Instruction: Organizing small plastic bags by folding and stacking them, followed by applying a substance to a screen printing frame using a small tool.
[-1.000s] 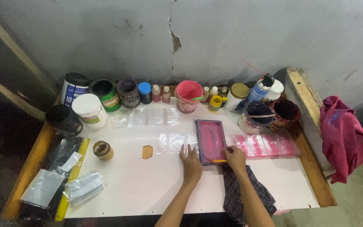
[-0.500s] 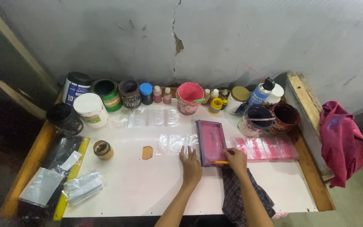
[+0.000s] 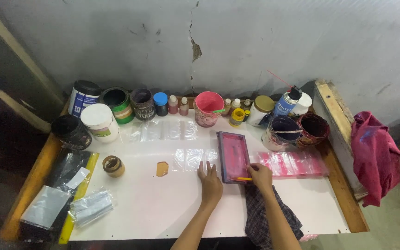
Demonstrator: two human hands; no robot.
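Near the worktop's point(image 3: 163, 208) front edge, the left hand point(image 3: 210, 185) lies flat and released beside the pink printing frame point(image 3: 234, 156); the right hand point(image 3: 260, 177) grasps a small orange-handled tool point(image 3: 243, 178) at the frame's near end

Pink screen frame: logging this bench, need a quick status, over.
Left hand flat on the white table, beside the frame. Right hand at the pink screen frame, near end, on an orange strip. Checked cloth under right wrist.

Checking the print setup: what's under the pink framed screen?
The pink screen frame lies on the white table, overlapping clear plastic bags. Anything directly beneath it is covered.
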